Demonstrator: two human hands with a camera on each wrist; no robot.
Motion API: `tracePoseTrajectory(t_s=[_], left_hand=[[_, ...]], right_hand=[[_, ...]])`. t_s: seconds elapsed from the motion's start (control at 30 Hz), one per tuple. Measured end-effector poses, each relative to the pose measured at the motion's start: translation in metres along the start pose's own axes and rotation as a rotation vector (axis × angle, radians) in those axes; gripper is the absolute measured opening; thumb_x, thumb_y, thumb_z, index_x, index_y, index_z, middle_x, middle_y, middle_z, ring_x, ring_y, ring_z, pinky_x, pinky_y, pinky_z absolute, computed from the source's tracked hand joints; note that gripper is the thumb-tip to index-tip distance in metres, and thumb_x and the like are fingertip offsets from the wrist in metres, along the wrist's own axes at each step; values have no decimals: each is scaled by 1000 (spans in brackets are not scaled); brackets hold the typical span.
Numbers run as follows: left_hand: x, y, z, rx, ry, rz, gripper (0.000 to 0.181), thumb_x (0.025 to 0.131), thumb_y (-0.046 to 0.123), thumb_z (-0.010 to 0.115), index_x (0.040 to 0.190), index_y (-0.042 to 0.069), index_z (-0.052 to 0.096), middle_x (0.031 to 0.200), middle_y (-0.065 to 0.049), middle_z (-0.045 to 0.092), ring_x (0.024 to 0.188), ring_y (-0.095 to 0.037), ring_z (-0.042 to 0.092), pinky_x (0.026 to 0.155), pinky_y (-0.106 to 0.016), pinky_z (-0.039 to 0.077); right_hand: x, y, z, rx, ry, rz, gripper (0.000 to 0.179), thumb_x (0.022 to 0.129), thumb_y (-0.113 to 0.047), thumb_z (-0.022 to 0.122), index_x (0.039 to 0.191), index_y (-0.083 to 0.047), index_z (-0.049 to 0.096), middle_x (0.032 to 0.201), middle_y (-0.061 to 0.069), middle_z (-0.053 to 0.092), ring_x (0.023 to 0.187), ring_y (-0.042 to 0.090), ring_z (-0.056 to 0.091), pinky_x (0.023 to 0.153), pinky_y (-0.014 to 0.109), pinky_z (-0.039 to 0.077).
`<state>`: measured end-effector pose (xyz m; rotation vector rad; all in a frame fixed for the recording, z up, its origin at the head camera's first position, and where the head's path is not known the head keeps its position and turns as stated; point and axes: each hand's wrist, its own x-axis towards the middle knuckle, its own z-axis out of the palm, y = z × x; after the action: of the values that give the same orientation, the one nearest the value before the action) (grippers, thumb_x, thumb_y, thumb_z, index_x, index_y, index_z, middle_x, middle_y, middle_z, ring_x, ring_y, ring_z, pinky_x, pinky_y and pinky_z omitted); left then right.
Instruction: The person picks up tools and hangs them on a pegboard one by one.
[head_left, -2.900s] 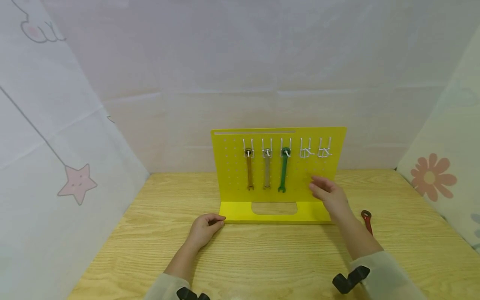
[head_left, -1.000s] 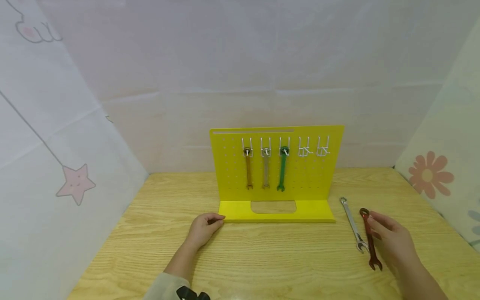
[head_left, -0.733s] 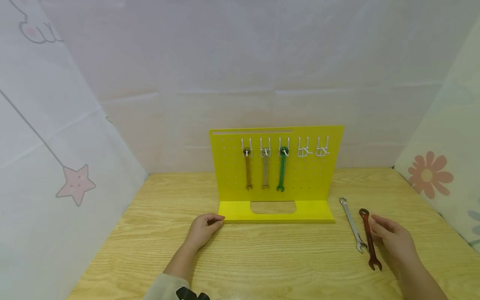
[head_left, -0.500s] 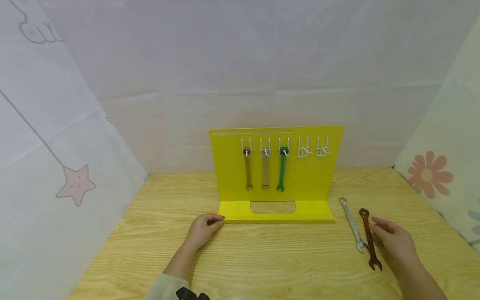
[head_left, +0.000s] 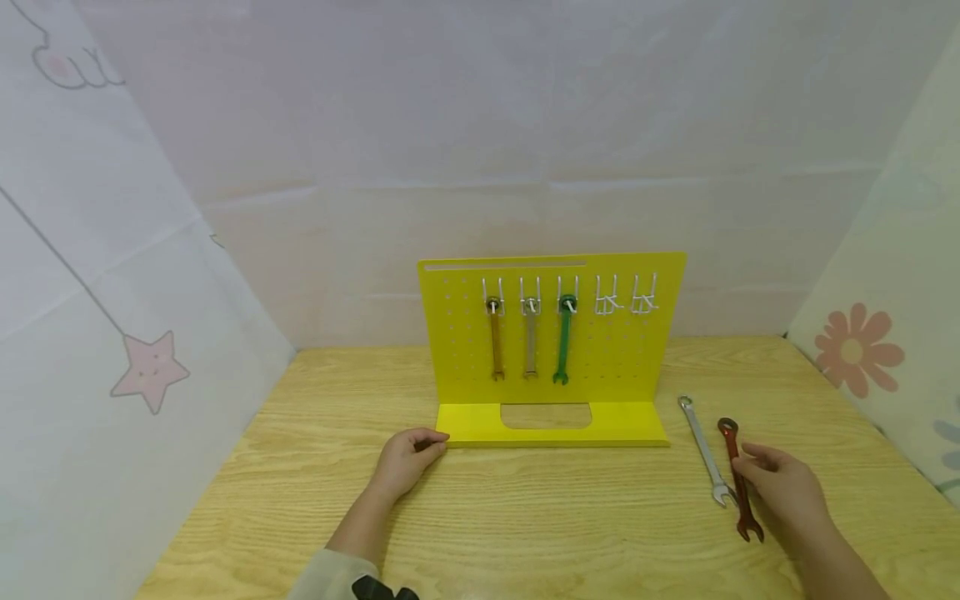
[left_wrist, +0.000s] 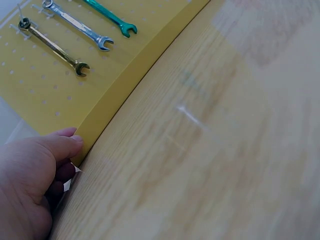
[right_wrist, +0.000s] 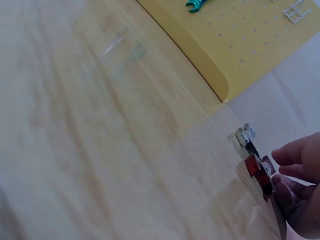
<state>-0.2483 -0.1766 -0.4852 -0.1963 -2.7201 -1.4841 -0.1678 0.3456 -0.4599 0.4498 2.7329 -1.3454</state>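
Note:
My left hand (head_left: pixel 405 462) pinches the front left corner of a yellow pegboard stand (head_left: pixel 630 421), thumb on top of its base edge in the left wrist view. My right hand (head_left: pixel 787 492) is at a red combination wrench (head_left: pixel 738 479) on the table, thumb over the shaft and fingertips along its right side. The right wrist view shows this red wrench (right_wrist: pixel 261 176) foreshortened against the fingers. Just left of it lies a silver wrench (head_left: pixel 703 446), its open end close to the red shaft. Three wrenches hang on the board: gold (head_left: pixel 497 342), silver (head_left: pixel 531 342) and green (head_left: pixel 564 342).
Two white wire hooks (head_left: pixel 607 296) at the board's right side carry nothing. The stand's base has a cutout (head_left: pixel 546 415) in the middle. Printed cloth walls (head_left: pixel 480 208) enclose the wooden table (head_left: pixel 540 517) at the back and sides.
My right hand has come from in front of the board to the red wrench, then slid slightly down its shaft, the thumb now over it. The left hand stays at the corner.

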Motion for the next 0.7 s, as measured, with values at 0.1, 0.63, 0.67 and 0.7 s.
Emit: tracePoseTrajectory(t_s=[0.1,0.63,0.67,0.7], left_hand=[[0,0,0,-3,-2,-2,12,91,11,68,99,12,77,102,-2,74,91,-12,62,80,-27,49],[1,-1,0,-6,-4,-5,12,91,12,68,99,12,77,102,-2,73,90,-11,61,79,-26,49],[1,-1,0,-8,-4,-7,12,91,12,68,100,12,77,102,-2,73,90,-11,61,79,-26,49],[1,-1,0,-9,-4,-9,12,91,12,68,100,12,77,102,-2,73,90,-11,61,79,-26,49]], right_hand=[[-2,-3,2,-12,9,-5,67,99,-41,55,137,13,45,110,21,67,87,18,64,73,32,53],[2,-11,8,-222,24,-51,65,96,-38,58,129,17,51,119,34,62,96,45,62,77,48,53],[2,-12,8,-228,24,-49,64,96,-37,58,129,17,51,120,35,61,96,45,62,78,50,52],[2,-13,8,-232,24,-49,63,96,-37,58,129,17,51,119,35,61,95,46,63,78,51,51]])
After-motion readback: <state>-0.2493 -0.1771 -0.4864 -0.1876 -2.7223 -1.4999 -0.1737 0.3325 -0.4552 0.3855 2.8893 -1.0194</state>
